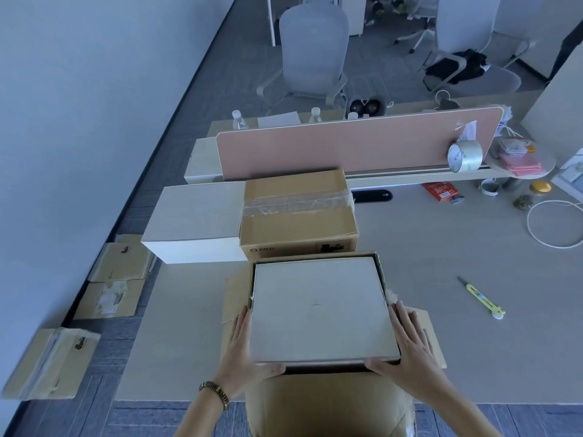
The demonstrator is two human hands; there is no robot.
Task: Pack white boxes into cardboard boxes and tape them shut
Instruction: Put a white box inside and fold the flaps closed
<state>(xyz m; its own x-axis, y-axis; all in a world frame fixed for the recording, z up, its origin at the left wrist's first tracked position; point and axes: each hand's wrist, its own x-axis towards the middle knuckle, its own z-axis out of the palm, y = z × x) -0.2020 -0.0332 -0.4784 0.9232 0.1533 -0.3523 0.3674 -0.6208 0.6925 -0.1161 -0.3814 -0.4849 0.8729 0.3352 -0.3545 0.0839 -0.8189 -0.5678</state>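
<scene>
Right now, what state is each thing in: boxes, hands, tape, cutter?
open cardboard box: flaps spread, white box inside
white box: near edge still above the rim
left hand: holding the white box's left corner
right hand: holding its right corner
taped cardboard box: shut, taped
tape roll: idle, against the divider
utility knife: idle on the table

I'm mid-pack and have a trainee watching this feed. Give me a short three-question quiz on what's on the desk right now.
1. True or false: the cardboard box behind the open one is taped shut.
2. Which lies to the right of the open carton? A) a roll of tape B) a yellow utility knife C) a water bottle
3. What do both hands hold?

Key:
1. True; clear tape crosses the sealed cardboard box.
2. B; the utility knife lies on the desk; the tape roll is by the pink divider.
3. The left hand and right hand hold the white box in the open carton.
</scene>
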